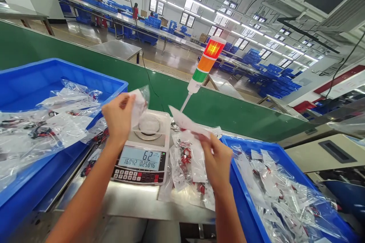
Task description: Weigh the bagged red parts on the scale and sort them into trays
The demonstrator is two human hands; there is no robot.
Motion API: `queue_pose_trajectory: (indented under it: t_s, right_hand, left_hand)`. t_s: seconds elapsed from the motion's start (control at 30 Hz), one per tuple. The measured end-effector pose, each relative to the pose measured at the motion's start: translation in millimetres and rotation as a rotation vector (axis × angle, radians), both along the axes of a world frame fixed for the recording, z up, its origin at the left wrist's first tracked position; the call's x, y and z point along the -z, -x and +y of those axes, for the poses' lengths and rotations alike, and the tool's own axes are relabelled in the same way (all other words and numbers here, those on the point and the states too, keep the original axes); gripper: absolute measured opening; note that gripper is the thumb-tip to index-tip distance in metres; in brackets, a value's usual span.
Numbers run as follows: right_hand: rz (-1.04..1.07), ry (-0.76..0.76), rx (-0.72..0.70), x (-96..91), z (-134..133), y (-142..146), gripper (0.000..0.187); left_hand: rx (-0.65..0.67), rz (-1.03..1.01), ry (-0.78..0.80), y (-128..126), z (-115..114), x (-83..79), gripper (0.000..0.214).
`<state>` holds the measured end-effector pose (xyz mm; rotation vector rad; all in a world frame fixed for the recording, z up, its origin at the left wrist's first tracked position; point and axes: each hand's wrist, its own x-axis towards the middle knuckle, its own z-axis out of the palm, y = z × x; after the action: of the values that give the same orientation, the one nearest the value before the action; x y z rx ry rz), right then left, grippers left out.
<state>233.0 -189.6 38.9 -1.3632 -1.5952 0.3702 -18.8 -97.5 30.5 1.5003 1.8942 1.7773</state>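
Observation:
My left hand (118, 117) pinches a clear plastic bag with a white label (140, 104) just above the steel pan of a digital counting scale (139, 148). The scale's display shows 62. My right hand (216, 163) grips a second white-labelled bag (185, 122) by its lower end, over a loose pile of small bags with red parts (186, 163). To my left, a blue plastic tray (57, 78) is heaped with bagged black and red cables. A blue tray (253, 150) on my right is filled with sealed bags.
The steel bench (134, 207) carries the scale and both trays. Behind it stand a green partition (71, 62) and a red, amber and green stack light (207, 60). Far back, people work along long benches, with several blue crates stacked nearby.

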Motion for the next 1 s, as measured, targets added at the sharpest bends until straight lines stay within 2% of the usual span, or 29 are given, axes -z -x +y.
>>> queue_pose_trajectory:
  t_s: [0.07, 0.13, 0.2, 0.27, 0.33, 0.43, 0.5, 0.53, 0.6, 0.67, 0.7, 0.8, 0.9, 1.0]
  right_hand:
    - [-0.132, -0.025, -0.173, -6.4, 20, 16, 0.029]
    - [-0.163, -0.021, -0.264, -7.9, 27, 26, 0.027]
    - [-0.134, -0.01, -0.262, -7.3, 24, 30, 0.025]
    - [-0.074, 0.012, -0.236, -8.1, 15, 30, 0.026]
    - [0.0, 0.034, -0.248, -12.5, 7, 29, 0.032]
    - [0.122, 0.052, -0.339, -22.9, 1, 29, 0.052]
    - [0.208, 0.092, -0.395, -28.4, 2, 30, 0.058]
    - [0.253, 0.12, -0.414, -29.8, 2, 31, 0.055]
    - [0.327, 0.153, -0.415, -30.4, 4, 31, 0.036]
    - [0.346, 0.137, -0.35, -28.5, 4, 29, 0.016]
    - [0.339, 0.113, -0.295, -27.1, 4, 26, 0.012]
    - [0.319, 0.043, -0.097, -20.1, -4, 11, 0.014]
    - [0.327, 0.022, 0.108, -6.4, -21, -14, 0.019]
    - [0.323, 0.115, 0.267, 14.3, -43, -43, 0.026]
  left_hand:
    - [-0.07, -0.09, -0.067, 19, -14, -14.6, 0.025]
    - [-0.118, -0.106, -0.12, 31, -34, -25.7, 0.024]
    - [-0.151, -0.106, -0.167, 36, -53, -33.2, 0.019]
    - [-0.117, -0.069, -0.173, 33, -70, -38.5, 0.016]
    - [-0.008, 0.007, -0.182, 23, -82, -43.4, 0.015]
    - [0.26, 0.137, -0.191, 3, -90, -51.5, 0.021]
    - [0.439, 0.154, -0.163, -11, -91, -56.4, 0.026]
    - [0.508, 0.142, -0.137, -17, -90, -58.3, 0.029]
    - [0.601, 0.123, -0.088, -27, -88, -60.8, 0.029]
    - [0.625, 0.126, -0.052, -30, -86, -61.0, 0.025]
    - [0.608, 0.131, -0.046, -29, -85, -60.1, 0.024]
    - [0.488, 0.128, -0.054, -19, -86, -51.3, 0.021]
    - [0.376, 0.109, -0.007, -1, -94, -30.8, 0.018]
    - [0.299, 0.099, 0.08, 15, -107, -0.1, 0.018]
